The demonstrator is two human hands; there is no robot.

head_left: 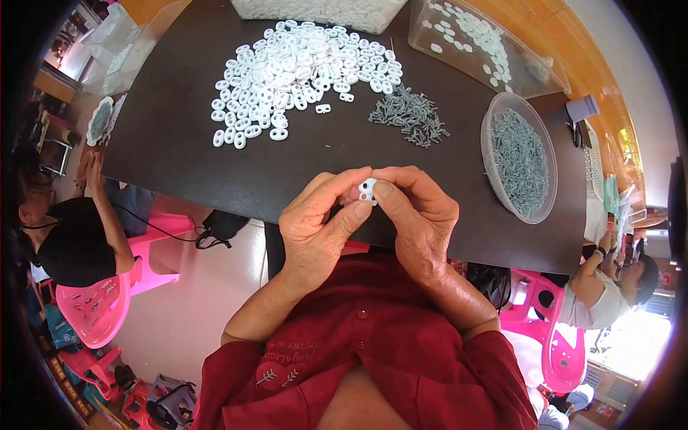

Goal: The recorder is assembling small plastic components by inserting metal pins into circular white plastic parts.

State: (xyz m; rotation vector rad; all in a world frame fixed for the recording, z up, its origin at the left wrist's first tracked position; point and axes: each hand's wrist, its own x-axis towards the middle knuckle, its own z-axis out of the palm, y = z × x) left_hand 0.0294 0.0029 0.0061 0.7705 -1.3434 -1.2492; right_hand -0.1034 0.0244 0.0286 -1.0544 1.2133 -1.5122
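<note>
Just past the table's near edge, my left hand [320,228] and my right hand [419,218] meet in front of my chest. Between their thumbs and fingertips they pinch a small white plastic piece with holes [367,188]. Both hands are closed on it, and the fingers hide part of its outline. Farther off lies a heaped pile of white oval two-hole plastic pieces [287,68]. One loose white piece [323,109] sits apart from that heap. To the right of it is a small mound of short grey pins [412,117].
A clear round tub [489,161] full of grey pins stands at the right. Two clear bins [548,75] with white pieces are along the far side. A lilac cup [582,108] is at the right edge. People sit on both sides, with a pink chair [93,308] at left.
</note>
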